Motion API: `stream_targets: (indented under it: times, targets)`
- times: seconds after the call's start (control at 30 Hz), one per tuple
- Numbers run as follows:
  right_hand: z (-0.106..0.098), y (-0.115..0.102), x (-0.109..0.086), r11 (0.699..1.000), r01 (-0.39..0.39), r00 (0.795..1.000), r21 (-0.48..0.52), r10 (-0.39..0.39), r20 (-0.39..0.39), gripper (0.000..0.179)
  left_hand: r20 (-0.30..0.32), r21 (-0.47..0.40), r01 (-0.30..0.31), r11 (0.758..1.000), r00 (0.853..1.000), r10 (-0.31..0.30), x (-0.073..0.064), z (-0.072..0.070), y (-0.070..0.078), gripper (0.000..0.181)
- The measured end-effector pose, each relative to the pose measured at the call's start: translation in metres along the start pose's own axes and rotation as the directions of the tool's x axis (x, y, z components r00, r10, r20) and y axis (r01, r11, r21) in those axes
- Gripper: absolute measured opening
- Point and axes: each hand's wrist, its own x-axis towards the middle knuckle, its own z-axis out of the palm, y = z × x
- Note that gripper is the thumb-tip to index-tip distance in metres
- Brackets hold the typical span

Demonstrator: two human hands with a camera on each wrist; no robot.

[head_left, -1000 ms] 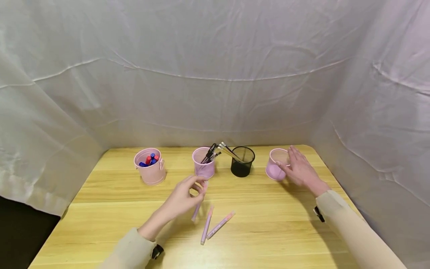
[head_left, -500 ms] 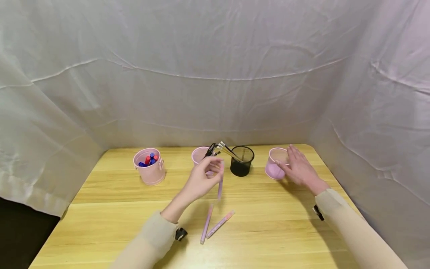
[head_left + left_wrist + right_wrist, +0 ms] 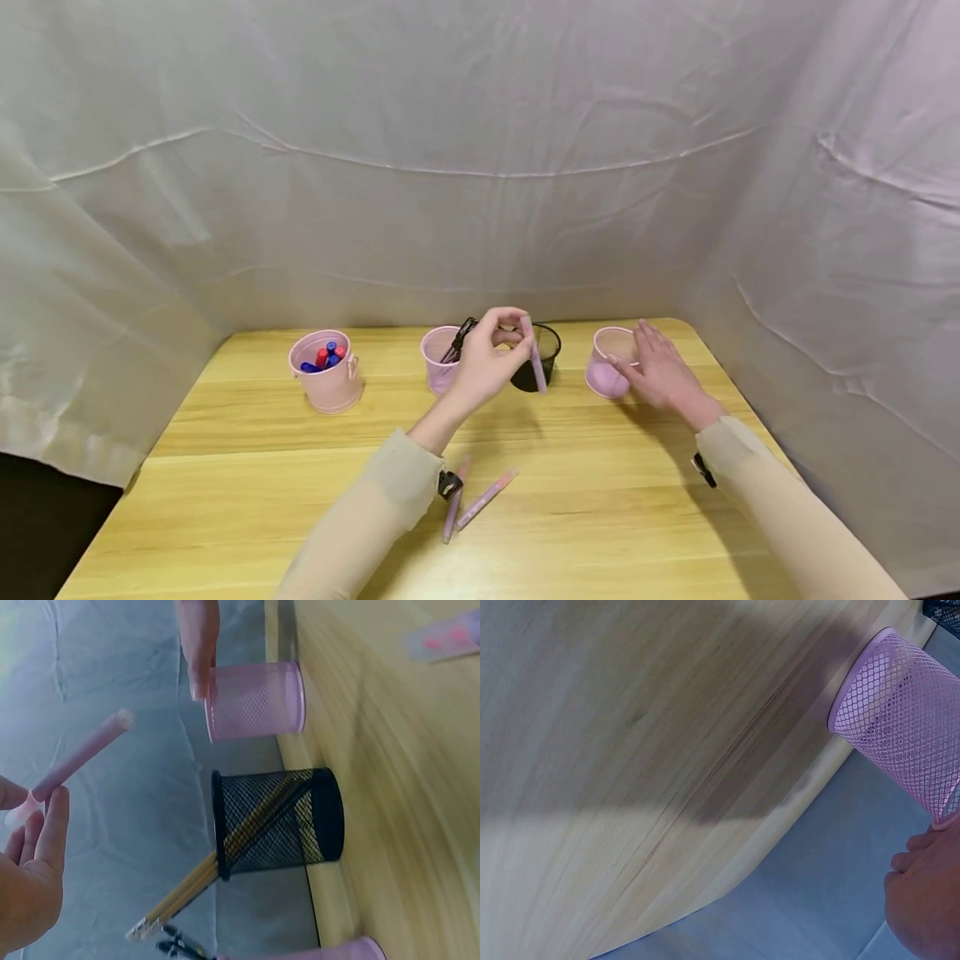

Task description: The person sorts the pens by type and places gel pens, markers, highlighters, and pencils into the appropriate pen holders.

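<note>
In the head view my left hand (image 3: pixel 483 362) pinches a purple highlighter pen (image 3: pixel 536 363) between thumb and fingers, near its upper end. The pen hangs nearly upright in front of the black mesh pen cup (image 3: pixel 281 825). My right hand (image 3: pixel 663 371) lies against the right side of a pink mesh pen cup (image 3: pixel 604 380), fingers straight, thumb at the rim. No pens show in this cup; its mesh wall (image 3: pixel 907 724) fills a corner of the right wrist view. Two more highlighters lie on the table, one (image 3: pixel 487 500) slanting, another (image 3: pixel 452 518) partly behind my left wrist.
Pencils (image 3: pixel 180 889) lean out of the black cup. Left of it stands another pink cup (image 3: pixel 438 377) with black pens (image 3: pixel 454 343), partly hidden by my left hand. A pink bucket (image 3: pixel 332 392) with red and blue markers stands at far left. Grey cloth (image 3: pixel 450 233) hangs behind.
My left hand has carried the highlighter up and to the right, from in front of the pink cup with black pens to the black cup. My right hand stays at its cup.
</note>
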Motion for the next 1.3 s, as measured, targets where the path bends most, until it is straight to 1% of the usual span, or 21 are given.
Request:
stream_targets:
  times: [0.07,0.2,0.27,0.43,0.53,0.6,0.73,0.87,0.93,1.07,1.3]
  targets:
    - [0.0,0.0,0.0,1.0,0.0,1.0,0.002,0.0,-0.005,0.095,-0.024,-0.004,-0.005,1.0,1.0,0.005,0.007,0.006,-0.001,0.036]
    - [0.001,0.0,0.001,1.0,0.0,1.0,0.006,0.001,-0.018,0.096,-0.054,-0.034,0.031,0.999,0.998,-0.033,0.021,0.017,-0.002,0.035]
    - [0.002,0.001,0.001,1.0,-0.004,1.0,0.008,0.004,-0.024,0.097,-0.062,-0.057,0.049,0.997,0.997,-0.052,0.027,0.022,-0.004,0.033]
    - [0.004,0.001,0.002,1.0,0.0,0.999,0.016,0.001,-0.037,0.097,-0.09,-0.098,0.072,0.993,0.993,-0.081,0.042,0.035,-0.01,0.029]
    - [0.003,0.0,0.001,1.0,-0.001,1.0,0.013,0.002,-0.028,0.097,-0.099,-0.117,0.095,0.989,0.989,-0.106,0.05,0.042,-0.014,0.028]
    - [0.003,0.0,0.001,1.0,-0.003,1.0,0.01,0.003,-0.023,0.097,-0.106,-0.114,0.11,0.987,0.987,-0.123,0.055,0.047,-0.017,0.028]
    - [0.003,0.0,0.002,1.0,-0.003,1.0,0.001,0.003,-0.019,0.096,-0.128,-0.055,0.135,0.989,0.982,-0.141,0.064,0.056,-0.026,0.026]
    - [0.003,0.001,0.003,1.0,-0.002,1.0,-0.008,0.002,-0.021,0.095,-0.127,0.026,0.15,0.988,0.981,-0.146,0.069,0.066,-0.036,0.024]
    - [0.003,0.001,0.003,1.0,-0.002,1.0,-0.013,0.001,-0.021,0.094,-0.11,0.069,0.158,0.985,0.982,-0.15,0.071,0.071,-0.04,0.023]
    - [0.003,0.002,0.003,1.0,-0.001,1.0,-0.016,0.001,-0.016,0.094,-0.054,0.145,0.18,0.973,0.983,-0.174,0.071,0.078,-0.045,0.023]
    - [0.003,0.001,0.003,1.0,-0.007,1.0,-0.008,0.007,-0.009,0.095,0.047,0.271,0.208,0.94,0.972,-0.229,0.071,0.09,-0.05,0.021]
